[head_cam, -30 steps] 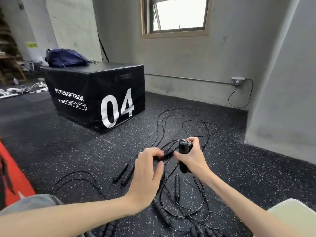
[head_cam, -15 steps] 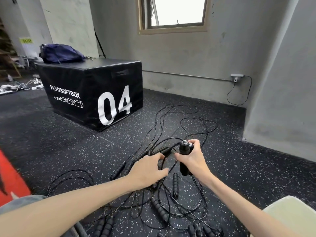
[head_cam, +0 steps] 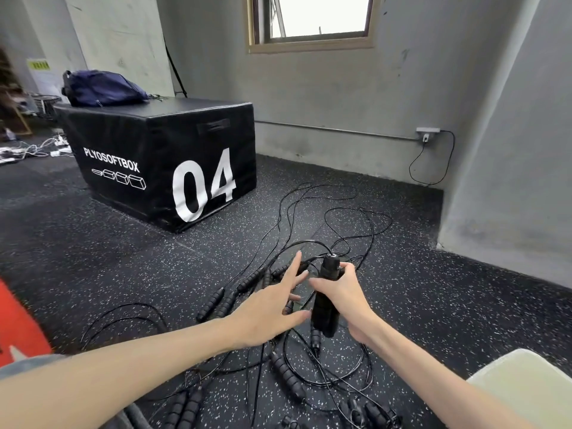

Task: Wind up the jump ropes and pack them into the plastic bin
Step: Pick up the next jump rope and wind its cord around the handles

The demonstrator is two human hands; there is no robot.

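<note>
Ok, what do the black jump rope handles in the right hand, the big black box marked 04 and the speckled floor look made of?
The black jump rope handles in the right hand look like ridged matte foam or rubber. The big black box marked 04 seems to be padded vinyl: slight sheen, soft edges, printed lettering. The dark speckled floor looks like rubber gym flooring, matte with pale flecks.

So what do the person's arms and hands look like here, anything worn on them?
Both forearms are bare right down to the wrists: no sleeves, gloves, watch, bands or rings visible on the left hand or the right hand. The only clothing in view is a patch of grey fabric at the lower left edge, near the left arm.
</note>
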